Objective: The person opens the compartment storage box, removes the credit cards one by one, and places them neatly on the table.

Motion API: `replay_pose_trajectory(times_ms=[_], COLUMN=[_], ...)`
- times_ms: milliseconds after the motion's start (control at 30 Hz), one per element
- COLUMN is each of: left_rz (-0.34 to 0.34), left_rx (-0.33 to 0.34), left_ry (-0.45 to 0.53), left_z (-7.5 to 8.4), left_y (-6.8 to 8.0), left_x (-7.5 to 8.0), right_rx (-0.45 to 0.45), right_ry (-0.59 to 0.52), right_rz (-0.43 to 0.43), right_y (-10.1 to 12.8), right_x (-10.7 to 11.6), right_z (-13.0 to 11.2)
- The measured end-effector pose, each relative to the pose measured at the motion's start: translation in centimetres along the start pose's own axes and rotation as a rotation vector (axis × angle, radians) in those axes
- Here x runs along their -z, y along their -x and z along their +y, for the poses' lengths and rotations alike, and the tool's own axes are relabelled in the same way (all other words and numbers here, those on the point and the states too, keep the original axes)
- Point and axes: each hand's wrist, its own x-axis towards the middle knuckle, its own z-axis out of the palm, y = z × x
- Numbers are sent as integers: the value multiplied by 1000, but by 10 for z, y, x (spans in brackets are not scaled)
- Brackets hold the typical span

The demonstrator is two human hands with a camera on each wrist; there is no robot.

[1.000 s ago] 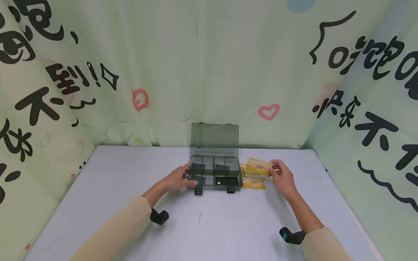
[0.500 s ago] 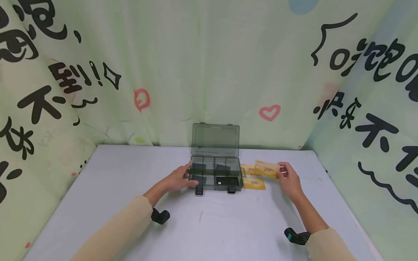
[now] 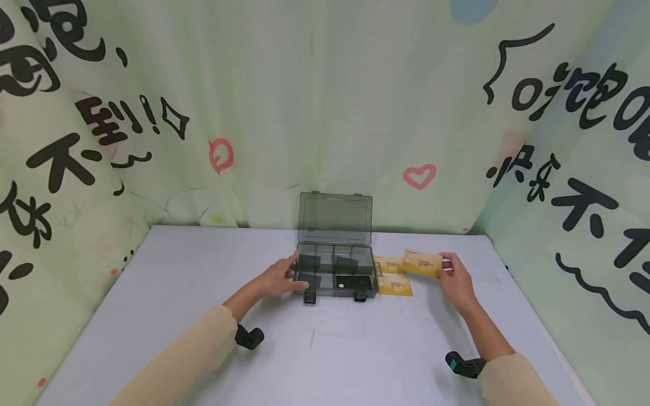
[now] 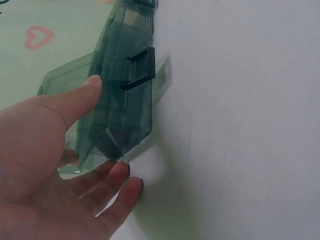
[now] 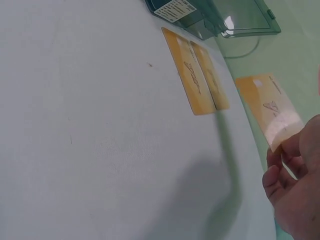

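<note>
A translucent dark grey compartment box stands on the table with its lid raised at the back. My left hand holds its left end, the thumb over the front rim and the fingers along the side. Dark flat pieces lie in several compartments, and a black one with a small white square sits front right. My right hand pinches a yellow printed card by its right edge, raised above the table. Two similar cards, a near one and a far one, lie beside the box's right side.
The white table backs onto a pale green curtain with black lettering and red hearts. A black wrist device sits at the left wrist, another device at the right. Two latches hang at the box's front.
My right hand has moved rightward with the yellow card, away from the box, uncovering more of the far card on the table. The left hand stays on the box.
</note>
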Motion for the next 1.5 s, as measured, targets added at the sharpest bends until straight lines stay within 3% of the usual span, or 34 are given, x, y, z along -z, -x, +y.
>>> replay_pose_trajectory(times_ms=[800,1167,1500], left_rz=[4,9,9], left_rx=[13,17,24], left_ry=[-11,-13,-11], left_z=[-3,-3,0], left_y=[1,-1,-1], left_x=[-1,0,0], right_rx=[-81,-19,-68], right_ry=[72,148,216], right_rz=[-19,0,-35], right_y=[-15,-23,-28], right_x=[6,6,1], right_z=[14,16,17])
